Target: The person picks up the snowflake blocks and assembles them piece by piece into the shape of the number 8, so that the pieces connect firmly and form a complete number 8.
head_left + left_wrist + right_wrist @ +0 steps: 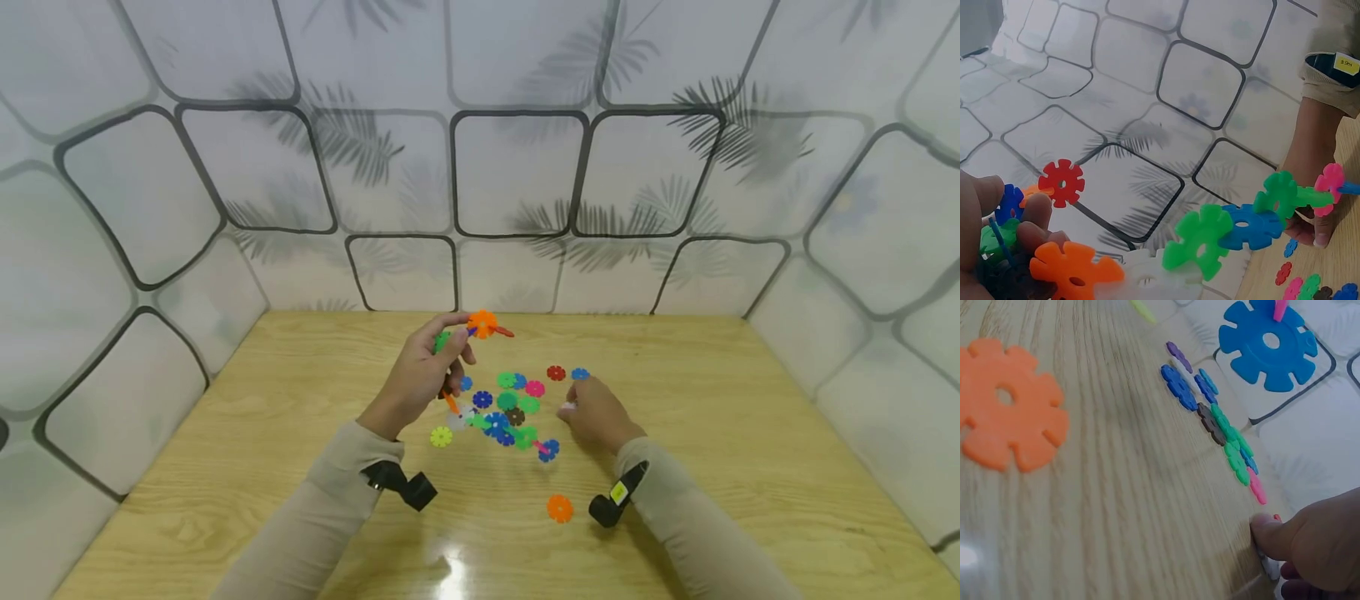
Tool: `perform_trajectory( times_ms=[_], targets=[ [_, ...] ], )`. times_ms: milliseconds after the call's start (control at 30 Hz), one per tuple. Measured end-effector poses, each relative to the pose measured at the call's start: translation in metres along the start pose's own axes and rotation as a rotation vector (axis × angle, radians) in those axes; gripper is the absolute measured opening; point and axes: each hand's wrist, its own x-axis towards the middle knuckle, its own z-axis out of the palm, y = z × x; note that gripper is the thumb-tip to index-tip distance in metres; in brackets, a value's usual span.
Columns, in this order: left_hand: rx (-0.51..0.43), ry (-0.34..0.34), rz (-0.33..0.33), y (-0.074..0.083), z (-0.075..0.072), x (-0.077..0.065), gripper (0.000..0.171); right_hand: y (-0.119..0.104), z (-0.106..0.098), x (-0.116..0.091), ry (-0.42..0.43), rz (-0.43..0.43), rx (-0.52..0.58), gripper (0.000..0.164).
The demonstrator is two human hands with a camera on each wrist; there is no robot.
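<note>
My left hand [416, 371] grips a chain of slotted plastic snowflake discs joined edge to edge, raised above the table. An orange disc [482, 324] and a red disc [1062, 183] stick out past its fingertips. From the other side the chain runs through another orange disc [1075, 275], a white disc [1147, 281], a green disc [1200, 242] and a blue disc [1250, 226] toward a pink one [1330, 187]. My right hand [600, 412], low at the tabletop, pinches a white disc [1269, 567] between thumb and fingers, which hide most of it.
Loose discs lie on the wooden table [675, 350], among them a yellow one [441, 437], a brown one [1211, 424], a red one [556, 372] and a pink one [535, 388]. Nearer the front lies a loose orange disc [560, 508]. A patterned wall [517, 175] borders the table's back.
</note>
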Motion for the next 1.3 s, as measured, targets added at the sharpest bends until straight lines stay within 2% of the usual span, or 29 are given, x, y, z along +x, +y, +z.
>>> perform_trajectory(
  times_ms=[167,367,567,733,900,1000,1133,1300],
  targets=[
    [0.002,-0.004,0.009,0.001,-0.001,0.0,0.039,-0.005,-0.01,-0.004,-0.014,-0.002,0.043,0.022],
    [-0.012,-0.01,0.0,0.0,0.0,-0.001,0.04,-0.01,-0.018,-0.005,0.031,-0.159,0.2,0.01],
    [-0.041,-0.017,0.008,-0.005,-0.001,0.0,0.04,-0.037,-0.032,-0.011,0.091,-0.275,0.473,0.024],
    [-0.074,-0.025,0.025,-0.007,-0.001,0.0,0.04,-0.068,-0.046,-0.018,0.169,-0.362,0.684,0.019],
    [-0.1,-0.037,0.027,-0.007,0.0,-0.005,0.037,-0.094,-0.055,-0.026,0.206,-0.385,0.87,0.018],
    [-0.116,-0.046,0.038,-0.007,0.002,-0.005,0.036,-0.103,-0.061,-0.029,0.241,-0.398,0.907,0.019],
    [-0.121,-0.072,0.043,-0.005,0.004,-0.002,0.034,-0.109,-0.066,-0.03,0.301,-0.457,0.899,0.018],
    [-0.063,-0.125,0.012,-0.005,0.004,-0.003,0.033,-0.108,-0.064,-0.029,0.361,-0.533,0.842,0.016]
  ],
)
